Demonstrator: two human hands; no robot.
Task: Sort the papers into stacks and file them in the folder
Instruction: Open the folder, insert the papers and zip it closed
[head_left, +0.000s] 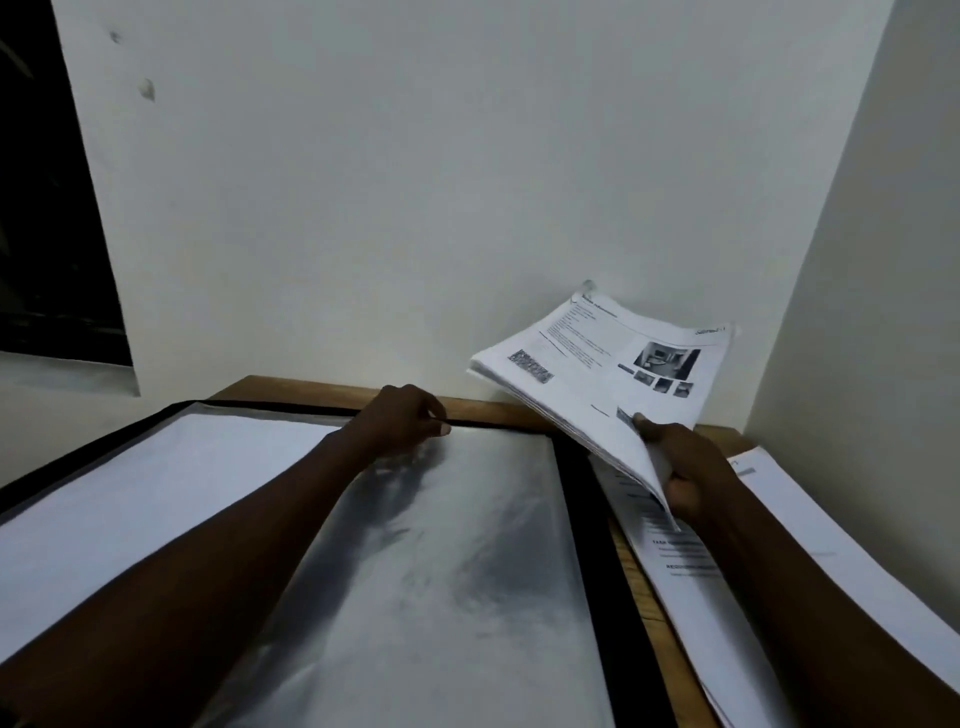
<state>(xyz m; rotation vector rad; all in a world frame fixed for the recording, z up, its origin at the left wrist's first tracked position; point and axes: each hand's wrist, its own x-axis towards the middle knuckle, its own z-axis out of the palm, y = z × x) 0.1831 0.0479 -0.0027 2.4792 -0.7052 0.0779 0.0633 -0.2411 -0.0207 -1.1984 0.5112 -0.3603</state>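
Observation:
A black folder (597, 530) lies open on the wooden table, its right side showing a shiny clear plastic sleeve (467, 561) and its left side a white sheet (156, 478). My left hand (402, 415) rests at the sleeve's far edge with fingers curled, pinching that top edge. My right hand (685, 467) grips a stack of printed papers (608, 364) by its near corner, holding it raised and tilted above the table's back right, beside the folder.
Two more piles of printed papers lie on the table (322, 387) right of the folder: one (675, 582) next to its edge, another (810, 530) by the right wall. White walls close the back and right. A dark opening (47, 208) is at left.

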